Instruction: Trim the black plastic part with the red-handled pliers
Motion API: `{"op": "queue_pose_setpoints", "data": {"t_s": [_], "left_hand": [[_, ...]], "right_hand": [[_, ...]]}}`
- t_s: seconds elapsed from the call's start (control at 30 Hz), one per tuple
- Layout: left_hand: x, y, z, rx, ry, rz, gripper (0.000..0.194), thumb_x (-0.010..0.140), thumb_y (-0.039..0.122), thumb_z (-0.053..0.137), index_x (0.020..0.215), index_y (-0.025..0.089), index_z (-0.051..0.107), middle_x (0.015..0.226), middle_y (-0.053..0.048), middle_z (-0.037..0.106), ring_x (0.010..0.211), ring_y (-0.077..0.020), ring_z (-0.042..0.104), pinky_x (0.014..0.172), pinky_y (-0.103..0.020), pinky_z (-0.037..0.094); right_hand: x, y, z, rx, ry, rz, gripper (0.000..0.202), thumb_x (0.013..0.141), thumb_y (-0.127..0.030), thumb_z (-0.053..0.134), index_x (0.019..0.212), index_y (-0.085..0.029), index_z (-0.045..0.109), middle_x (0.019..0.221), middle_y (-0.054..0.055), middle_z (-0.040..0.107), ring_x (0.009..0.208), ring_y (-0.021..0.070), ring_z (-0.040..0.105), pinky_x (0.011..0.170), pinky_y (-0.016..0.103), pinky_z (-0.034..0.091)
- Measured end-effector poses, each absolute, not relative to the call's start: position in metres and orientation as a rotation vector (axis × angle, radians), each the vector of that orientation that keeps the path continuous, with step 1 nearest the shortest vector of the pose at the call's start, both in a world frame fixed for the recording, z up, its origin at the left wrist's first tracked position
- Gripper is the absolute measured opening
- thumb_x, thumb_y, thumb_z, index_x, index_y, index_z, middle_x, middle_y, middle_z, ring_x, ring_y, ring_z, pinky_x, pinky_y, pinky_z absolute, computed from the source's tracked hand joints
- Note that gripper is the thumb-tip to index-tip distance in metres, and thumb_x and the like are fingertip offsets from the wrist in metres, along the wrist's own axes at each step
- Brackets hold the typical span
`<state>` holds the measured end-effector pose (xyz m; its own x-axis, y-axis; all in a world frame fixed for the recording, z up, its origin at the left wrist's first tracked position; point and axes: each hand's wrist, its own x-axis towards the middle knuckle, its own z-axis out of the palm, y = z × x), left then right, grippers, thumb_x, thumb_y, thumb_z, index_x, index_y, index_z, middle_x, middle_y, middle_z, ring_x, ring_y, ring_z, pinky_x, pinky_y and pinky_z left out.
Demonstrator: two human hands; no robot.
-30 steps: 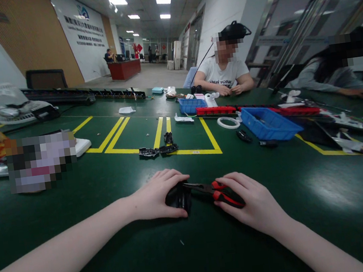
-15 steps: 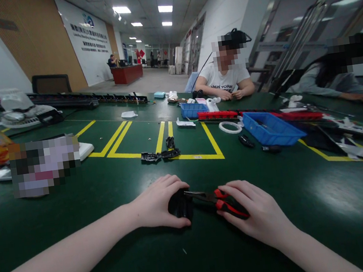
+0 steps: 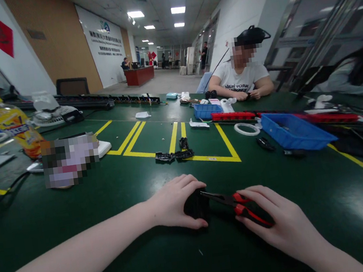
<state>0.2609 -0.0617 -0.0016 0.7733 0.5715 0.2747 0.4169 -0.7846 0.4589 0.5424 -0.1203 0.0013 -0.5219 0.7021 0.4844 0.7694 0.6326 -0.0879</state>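
My left hand (image 3: 180, 203) is closed around a small black plastic part (image 3: 198, 207), thumb on the near side and fingers on the far side, low over the green table (image 3: 145, 265). The part's exact kind cannot be made out. In my right hand (image 3: 278, 212) is a pair of needle-nose pliers (image 3: 240, 204) with red and black handles. Their tips point left and meet the upper edge of the black part. Whether the jaws grip it is too small to tell. Beyond my hands, several broken-looking black pieces (image 3: 174, 155) lie on the yellow tape.
A blue bin (image 3: 296, 132) stands at the right, with black parts (image 3: 265, 144) beside it and a white ring (image 3: 246, 129) to its left. At the left are a phone (image 3: 68, 164) and a drink bottle (image 3: 15, 126). A person (image 3: 242, 74) sits across the table.
The whole view has swung to the left, so everything appears further right. My hands keep nearly the same hold, with the pliers' tips still at the black part.
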Motion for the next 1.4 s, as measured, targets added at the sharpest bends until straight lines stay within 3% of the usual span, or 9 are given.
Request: {"op": "queue_pose_setpoints", "data": {"t_s": [0.2,0.47,0.6,0.8,1.4], "left_hand": [[0.259,-0.060,-0.001,2.593,0.734,0.542,0.074,0.070,0.057,0.075,0.126,0.015,0.054,0.117,-0.012,0.061,0.106,-0.0287,0.058,0.090,-0.040,0.050],[0.259,-0.060,0.002,2.601,0.711,0.578,0.081,0.073,0.057,0.074,0.136,0.018,0.044,0.128,-0.014,0.055,0.113,-0.0293,0.056,0.094,-0.040,0.048],[0.259,-0.059,0.001,2.625,0.714,0.605,0.083,0.070,0.063,0.074,0.132,0.015,0.047,0.124,-0.014,0.058,0.111,-0.0296,0.057,0.094,-0.041,0.047],[0.259,-0.059,-0.002,2.638,0.687,0.614,0.074,0.073,0.058,0.073,0.127,0.013,0.051,0.118,-0.013,0.061,0.106,-0.0285,0.059,0.090,-0.038,0.048],[0.257,-0.059,-0.004,2.629,0.607,0.671,0.074,0.072,0.057,0.072,0.128,0.012,0.054,0.116,-0.013,0.063,0.104,-0.0277,0.060,0.090,-0.037,0.046]], "right_hand": [[0.547,-0.117,-0.006,-1.103,-2.383,-0.257,0.036,0.086,-0.037,0.059,0.118,-0.019,0.058,0.106,0.009,0.065,0.088,0.0212,0.066,0.072,0.032,0.058],[0.549,-0.114,-0.007,-1.150,-2.371,-0.197,0.037,0.086,-0.040,0.060,0.117,-0.022,0.057,0.106,0.008,0.065,0.089,0.0204,0.067,0.070,0.029,0.059],[0.550,-0.112,-0.009,-1.156,-2.369,-0.180,0.038,0.084,-0.042,0.062,0.117,-0.022,0.058,0.107,0.007,0.066,0.089,0.0206,0.067,0.071,0.029,0.059],[0.553,-0.111,-0.012,-1.108,-2.394,-0.281,0.039,0.084,-0.040,0.062,0.118,-0.021,0.058,0.108,0.008,0.066,0.092,0.0220,0.066,0.073,0.032,0.058],[0.557,-0.109,-0.010,-1.121,-2.406,-0.390,0.041,0.081,-0.042,0.064,0.116,-0.022,0.057,0.104,0.008,0.068,0.089,0.0245,0.066,0.074,0.038,0.053]]}}
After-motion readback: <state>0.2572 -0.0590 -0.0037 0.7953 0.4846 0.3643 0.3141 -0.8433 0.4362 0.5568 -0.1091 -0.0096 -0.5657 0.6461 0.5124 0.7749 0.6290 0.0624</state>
